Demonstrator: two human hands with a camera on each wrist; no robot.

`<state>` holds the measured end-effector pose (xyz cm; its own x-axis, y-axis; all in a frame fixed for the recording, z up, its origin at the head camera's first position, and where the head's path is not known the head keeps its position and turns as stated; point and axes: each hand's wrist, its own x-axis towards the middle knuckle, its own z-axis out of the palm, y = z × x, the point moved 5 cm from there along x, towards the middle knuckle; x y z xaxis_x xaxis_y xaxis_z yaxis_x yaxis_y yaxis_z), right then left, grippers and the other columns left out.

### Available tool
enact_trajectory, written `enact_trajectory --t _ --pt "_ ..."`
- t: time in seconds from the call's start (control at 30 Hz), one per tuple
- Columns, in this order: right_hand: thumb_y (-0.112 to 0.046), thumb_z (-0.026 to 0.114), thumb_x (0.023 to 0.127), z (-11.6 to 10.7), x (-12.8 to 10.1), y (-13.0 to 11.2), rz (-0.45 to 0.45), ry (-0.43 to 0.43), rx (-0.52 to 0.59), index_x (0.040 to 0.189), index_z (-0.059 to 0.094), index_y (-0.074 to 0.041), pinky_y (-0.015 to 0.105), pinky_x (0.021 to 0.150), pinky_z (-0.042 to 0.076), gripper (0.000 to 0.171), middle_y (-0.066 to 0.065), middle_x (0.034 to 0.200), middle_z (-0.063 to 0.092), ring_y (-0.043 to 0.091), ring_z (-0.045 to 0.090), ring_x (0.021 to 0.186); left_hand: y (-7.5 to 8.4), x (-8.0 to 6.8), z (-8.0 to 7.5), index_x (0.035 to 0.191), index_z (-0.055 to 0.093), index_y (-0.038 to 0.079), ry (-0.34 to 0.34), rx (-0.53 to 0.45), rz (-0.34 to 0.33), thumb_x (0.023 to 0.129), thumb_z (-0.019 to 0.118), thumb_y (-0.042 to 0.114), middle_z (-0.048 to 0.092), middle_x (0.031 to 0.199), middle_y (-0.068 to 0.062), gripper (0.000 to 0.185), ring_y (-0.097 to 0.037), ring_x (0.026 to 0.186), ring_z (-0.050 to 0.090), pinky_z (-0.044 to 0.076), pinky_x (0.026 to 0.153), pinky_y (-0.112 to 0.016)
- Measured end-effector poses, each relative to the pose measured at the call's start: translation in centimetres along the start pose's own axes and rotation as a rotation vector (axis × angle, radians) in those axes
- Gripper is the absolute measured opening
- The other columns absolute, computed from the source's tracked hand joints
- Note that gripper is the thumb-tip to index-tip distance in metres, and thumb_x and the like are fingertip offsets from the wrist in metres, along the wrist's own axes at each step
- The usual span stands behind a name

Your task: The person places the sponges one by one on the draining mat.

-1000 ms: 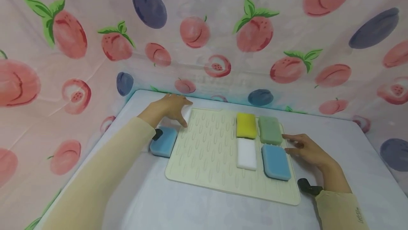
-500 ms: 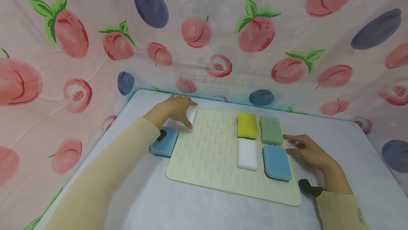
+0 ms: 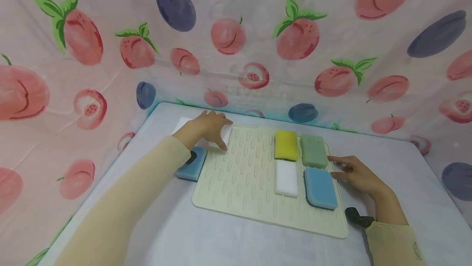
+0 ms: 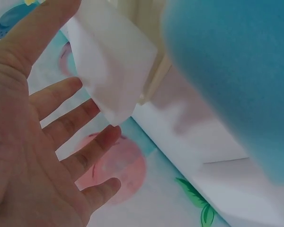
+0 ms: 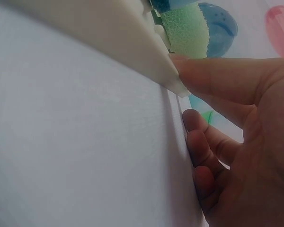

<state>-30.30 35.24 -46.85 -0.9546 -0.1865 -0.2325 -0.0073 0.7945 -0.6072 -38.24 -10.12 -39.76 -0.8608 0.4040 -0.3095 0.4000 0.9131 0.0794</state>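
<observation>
My left hand [image 3: 211, 130] is over the far left corner of a cream ribbed mat [image 3: 239, 176]. Between its thumb and fingers it holds a white sponge block [image 4: 116, 61], mostly hidden by the hand in the head view. The left wrist view shows the fingers spread, their tips along the block's edge. My right hand [image 3: 357, 176] rests at the mat's right edge, its fingers loosely bent and a straight digit touching the rim in the right wrist view. Beside it on the mat lie a green sponge [image 3: 313, 151] and a blue sponge [image 3: 320, 188].
A yellow sponge [image 3: 286, 145] and another white block [image 3: 286, 178] sit left of the green and blue ones. Left of the mat, under my left wrist, lies a second blue sponge [image 3: 197, 167]. A fruit-print cloth [image 3: 236, 53] rises behind the white table [image 3: 221, 237].
My left hand has moved right with the white sponge block, to over the mat's far left corner. A white item now shows behind the left wrist. The right hand stays put.
</observation>
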Motion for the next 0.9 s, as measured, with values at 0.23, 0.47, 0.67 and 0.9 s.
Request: enact_trajectory --t 0.23,0.47,0.67,0.9 --pt "-0.029 0.075 0.094 0.0 0.0 0.1 -0.004 0.007 -0.012 0.153 0.052 -0.010 0.044 0.089 0.044 0.067 0.026 0.142 0.043 0.038 0.045 0.119 0.8 0.3 0.1 0.160 0.043 0.027 -0.013 0.002 0.006 0.074 0.088 0.060 0.040 0.164 -0.007 0.102 -0.040 0.151 0.035 0.012 0.127 -0.066" --pt "-0.030 0.075 0.094 -0.1 0.0 0.1 -0.011 0.008 -0.009 0.153 0.052 -0.010 0.053 0.093 0.046 0.066 0.026 0.144 0.044 0.040 0.045 0.121 1.4 0.5 0.2 0.160 0.041 0.027 -0.028 0.006 0.004 0.075 0.087 0.061 0.038 0.165 -0.006 0.103 -0.039 0.152 0.033 0.011 0.127 -0.065" --pt "-0.029 0.075 0.094 -0.1 0.1 0.2 -0.012 0.006 0.001 0.153 0.051 -0.010 0.059 0.096 0.044 0.066 0.027 0.145 0.042 0.041 0.044 0.123 1.7 0.6 0.1 0.161 0.039 0.028 -0.038 0.018 0.007 0.075 0.086 0.062 0.037 0.166 -0.006 0.104 -0.039 0.152 0.033 0.011 0.127 -0.065" --pt "-0.029 0.075 0.094 -0.1 0.1 0.2 -0.018 0.005 0.005 0.152 0.052 -0.010 0.057 0.094 0.044 0.066 0.027 0.146 0.042 0.041 0.044 0.122 1.8 0.9 0.3 0.161 0.039 0.028 -0.039 0.025 0.008 0.075 0.086 0.062 0.036 0.167 -0.006 0.104 -0.039 0.152 0.033 0.012 0.127 -0.065"
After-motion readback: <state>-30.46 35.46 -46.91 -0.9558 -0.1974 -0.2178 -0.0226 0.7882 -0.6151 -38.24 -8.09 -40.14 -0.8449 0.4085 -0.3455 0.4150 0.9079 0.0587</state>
